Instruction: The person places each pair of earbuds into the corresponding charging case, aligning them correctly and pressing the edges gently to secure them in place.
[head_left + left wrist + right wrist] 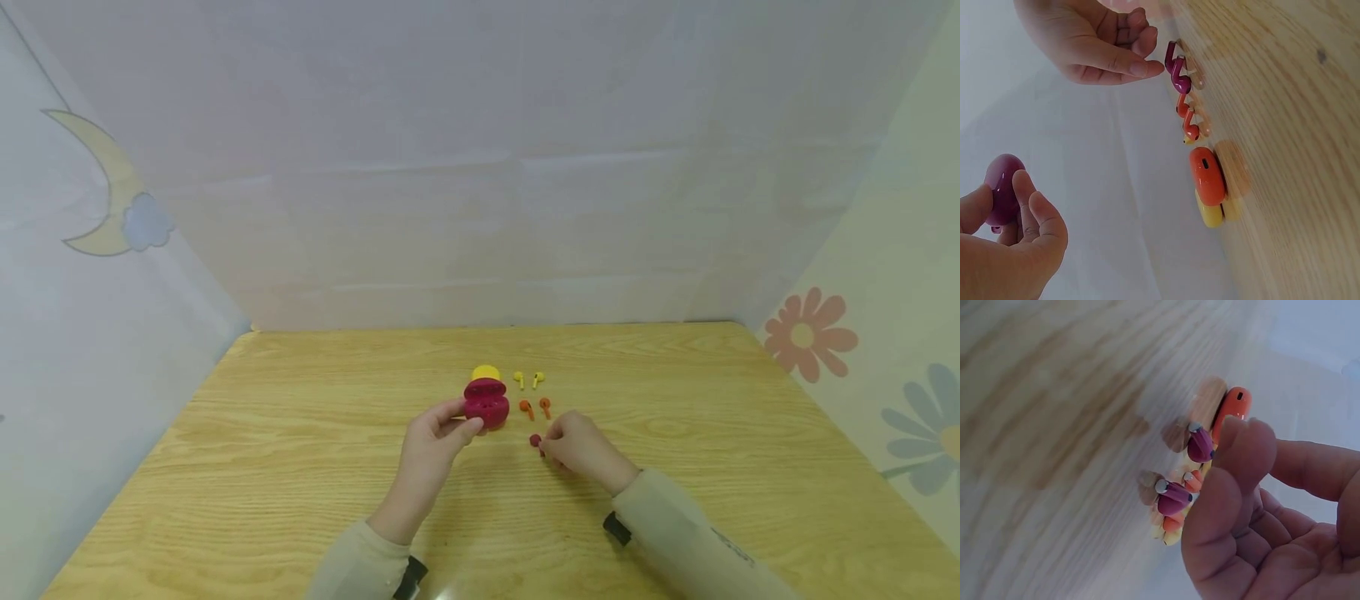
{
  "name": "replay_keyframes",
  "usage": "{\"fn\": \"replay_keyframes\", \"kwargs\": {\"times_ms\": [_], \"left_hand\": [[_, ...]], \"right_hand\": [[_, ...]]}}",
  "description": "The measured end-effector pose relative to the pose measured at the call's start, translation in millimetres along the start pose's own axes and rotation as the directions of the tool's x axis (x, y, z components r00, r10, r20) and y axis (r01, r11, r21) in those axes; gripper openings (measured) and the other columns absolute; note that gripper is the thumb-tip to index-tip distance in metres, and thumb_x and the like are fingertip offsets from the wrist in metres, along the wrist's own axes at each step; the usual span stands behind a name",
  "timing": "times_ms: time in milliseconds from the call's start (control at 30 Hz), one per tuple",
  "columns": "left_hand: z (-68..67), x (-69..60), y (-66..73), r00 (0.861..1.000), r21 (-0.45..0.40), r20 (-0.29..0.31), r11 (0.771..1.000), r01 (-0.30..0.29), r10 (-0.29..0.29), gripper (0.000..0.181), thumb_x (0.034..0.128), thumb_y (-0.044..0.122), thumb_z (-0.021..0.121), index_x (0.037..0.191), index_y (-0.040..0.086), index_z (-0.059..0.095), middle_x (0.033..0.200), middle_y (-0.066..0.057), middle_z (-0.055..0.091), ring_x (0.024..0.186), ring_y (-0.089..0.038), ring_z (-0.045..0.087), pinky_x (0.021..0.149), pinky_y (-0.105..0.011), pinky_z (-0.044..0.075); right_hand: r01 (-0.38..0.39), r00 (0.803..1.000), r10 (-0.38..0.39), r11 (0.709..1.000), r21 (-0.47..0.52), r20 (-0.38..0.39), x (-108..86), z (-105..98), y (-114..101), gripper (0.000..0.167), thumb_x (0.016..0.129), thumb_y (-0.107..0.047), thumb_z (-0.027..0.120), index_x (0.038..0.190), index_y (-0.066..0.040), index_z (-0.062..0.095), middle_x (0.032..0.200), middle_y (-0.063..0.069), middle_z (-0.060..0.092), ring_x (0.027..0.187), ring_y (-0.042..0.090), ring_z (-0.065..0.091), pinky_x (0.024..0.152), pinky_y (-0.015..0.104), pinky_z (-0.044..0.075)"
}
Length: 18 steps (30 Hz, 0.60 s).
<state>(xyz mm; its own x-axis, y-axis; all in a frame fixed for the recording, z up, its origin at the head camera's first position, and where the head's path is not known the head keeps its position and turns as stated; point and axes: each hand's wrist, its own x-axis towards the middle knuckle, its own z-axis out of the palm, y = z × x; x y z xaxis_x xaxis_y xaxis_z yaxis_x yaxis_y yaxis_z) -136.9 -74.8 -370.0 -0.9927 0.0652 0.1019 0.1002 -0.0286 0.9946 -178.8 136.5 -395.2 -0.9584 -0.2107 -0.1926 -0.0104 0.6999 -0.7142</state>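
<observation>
My left hand (431, 454) holds a magenta earbud charging case (487, 408) above the table, its lid raised in the head view. Thumb and fingers grip its sides in the left wrist view. Beside two magenta earbuds (1180, 78), which lie on the table, is my right hand (588, 450). Its fingertips are close to them, and nothing shows held between thumb and fingers. In the head view one magenta earbud (536, 440) is visible at the fingertips; the hand covers the other. Whether the fingers touch an earbud is hard to tell.
Two orange earbuds (527, 408) and two yellow earbuds (519, 379) lie farther back on the wooden table (300, 467). An orange case (1207, 176) and a yellow case (1212, 215) stand to their left, partly hidden behind the magenta case in the head view.
</observation>
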Motion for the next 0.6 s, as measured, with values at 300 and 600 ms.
{"fn": "replay_keyframes", "kwargs": {"times_ms": [300,600], "left_hand": [[0.3,-1.0,-0.6,1.000,-0.010,0.001,1.000,-0.004,0.004,0.032,0.0928,0.004,0.064,0.120,-0.013,0.060,0.110,-0.018,0.066,0.089,-0.019,0.067,0.086,-0.036,0.051],[0.4,-1.4,-0.5,1.000,-0.022,0.002,1.000,-0.006,0.006,0.032,0.0928,0.003,0.064,0.119,-0.013,0.060,0.109,-0.018,0.066,0.087,-0.016,0.067,0.085,-0.032,0.051]], "right_hand": [[-0.026,1.000,0.026,0.998,-0.061,-0.006,3.3,5.2,-1.0,0.028,0.091,-0.003,0.062,0.063,-0.003,0.063,0.048,0.002,0.051,0.041,0.009,0.045,0.044,0.019,0.034],[-0.048,0.999,0.048,0.995,-0.088,0.003,4.2,6.2,-3.9,0.033,0.092,-0.001,0.059,0.058,-0.001,0.060,0.044,0.000,0.047,0.038,0.008,0.042,0.041,0.018,0.033]]}}
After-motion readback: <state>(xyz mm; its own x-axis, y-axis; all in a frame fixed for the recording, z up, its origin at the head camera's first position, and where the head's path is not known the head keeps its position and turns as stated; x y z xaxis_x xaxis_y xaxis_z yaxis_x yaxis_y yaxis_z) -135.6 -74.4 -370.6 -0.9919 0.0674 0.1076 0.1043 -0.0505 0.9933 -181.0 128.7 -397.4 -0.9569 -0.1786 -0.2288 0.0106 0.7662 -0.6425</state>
